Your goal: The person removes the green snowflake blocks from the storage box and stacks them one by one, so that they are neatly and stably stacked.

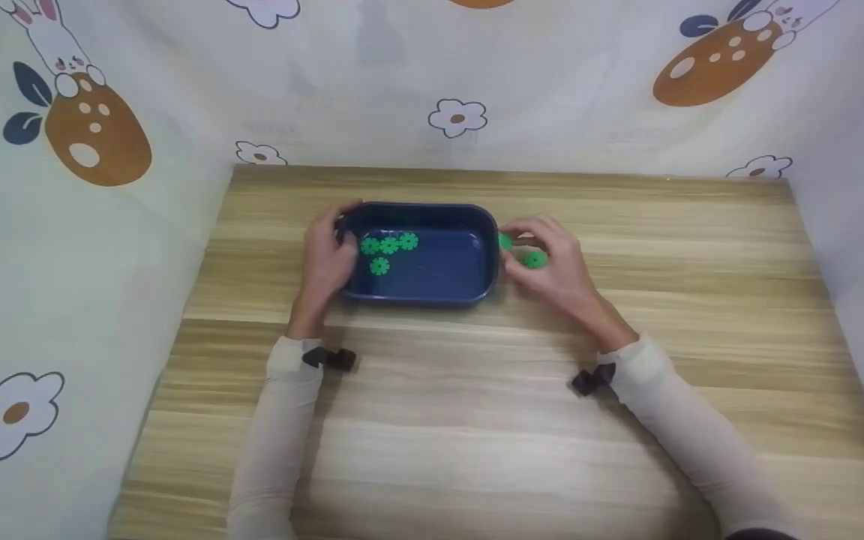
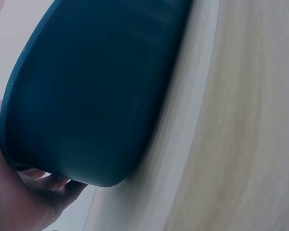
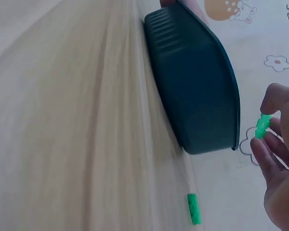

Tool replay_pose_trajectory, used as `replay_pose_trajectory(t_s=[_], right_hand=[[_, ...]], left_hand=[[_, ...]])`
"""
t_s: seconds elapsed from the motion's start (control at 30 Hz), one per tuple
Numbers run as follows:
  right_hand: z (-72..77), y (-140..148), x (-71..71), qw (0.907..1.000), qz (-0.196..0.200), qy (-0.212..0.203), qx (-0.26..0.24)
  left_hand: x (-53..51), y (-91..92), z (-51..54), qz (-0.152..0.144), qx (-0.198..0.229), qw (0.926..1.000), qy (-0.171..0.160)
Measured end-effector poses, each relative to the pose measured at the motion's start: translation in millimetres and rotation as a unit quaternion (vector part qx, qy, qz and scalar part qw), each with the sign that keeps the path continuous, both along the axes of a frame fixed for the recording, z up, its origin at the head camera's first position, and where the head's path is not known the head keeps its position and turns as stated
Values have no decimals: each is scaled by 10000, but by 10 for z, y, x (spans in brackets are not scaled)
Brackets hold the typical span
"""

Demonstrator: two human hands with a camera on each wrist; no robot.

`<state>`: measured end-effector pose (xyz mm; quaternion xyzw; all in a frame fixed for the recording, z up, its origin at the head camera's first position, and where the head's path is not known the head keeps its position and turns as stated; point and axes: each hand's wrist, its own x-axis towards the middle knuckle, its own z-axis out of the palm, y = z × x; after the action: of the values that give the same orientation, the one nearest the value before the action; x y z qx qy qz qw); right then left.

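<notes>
Just off the tub's right end, raised above the bench (image 1: 462,450), I see the right hand (image 1: 558,262) pinching a green disc (image 3: 262,126); I'd judge it light, thin and fairly stiff, best held by opposite edges. My left hand (image 1: 327,255) grips the left wall of the tub (image 1: 439,266), probably smooth, rigid plastic.
</notes>
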<state>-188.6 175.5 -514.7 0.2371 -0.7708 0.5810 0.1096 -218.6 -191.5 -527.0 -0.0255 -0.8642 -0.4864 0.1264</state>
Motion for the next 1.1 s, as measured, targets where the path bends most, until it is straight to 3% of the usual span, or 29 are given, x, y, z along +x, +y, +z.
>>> replay_pose_trajectory(t_s=[0.17, 0.43, 1.1], right_hand=[[-14, 163, 9, 9985, 67, -521, 134], [0, 410, -7, 9946, 89, -918, 473], [-188, 611, -120, 9859, 102, -878, 1418]], left_hand=[[1, 5, -4, 21, 16, 10000, -1], [12, 18, 13, 11, 138, 9999, -64], [7, 10, 7, -46, 176, 9998, -104]])
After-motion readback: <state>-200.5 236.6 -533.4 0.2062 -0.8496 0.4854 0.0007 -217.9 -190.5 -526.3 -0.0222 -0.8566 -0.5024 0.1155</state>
